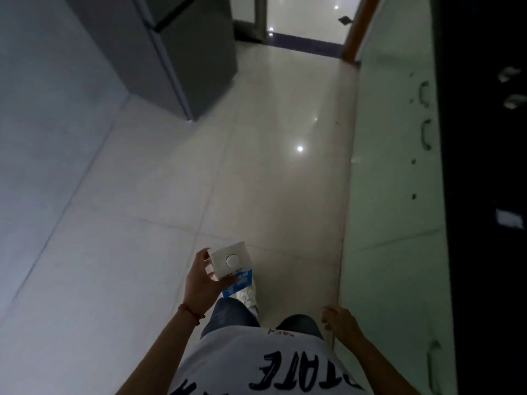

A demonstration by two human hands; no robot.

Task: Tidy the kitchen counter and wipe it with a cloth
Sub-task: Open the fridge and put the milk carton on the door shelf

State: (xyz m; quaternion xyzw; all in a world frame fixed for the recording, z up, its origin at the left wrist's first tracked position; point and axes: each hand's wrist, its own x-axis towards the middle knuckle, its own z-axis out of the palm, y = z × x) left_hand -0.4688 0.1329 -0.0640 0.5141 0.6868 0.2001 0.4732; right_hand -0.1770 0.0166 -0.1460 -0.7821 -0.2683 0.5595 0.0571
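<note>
My left hand holds a white and blue carton with a round white cap on top, low in the middle of the view above the floor. The fingers wrap its left and front sides. My right hand hangs loosely at the lower right, fingers half curled, with nothing in it. The dark kitchen counter runs along the right edge, with two small pale objects on it. No cloth is in view.
A grey fridge stands at the upper left against a grey wall. Pale green cabinet doors with handles run below the counter on the right. A glossy tiled floor leads to a doorway at the top.
</note>
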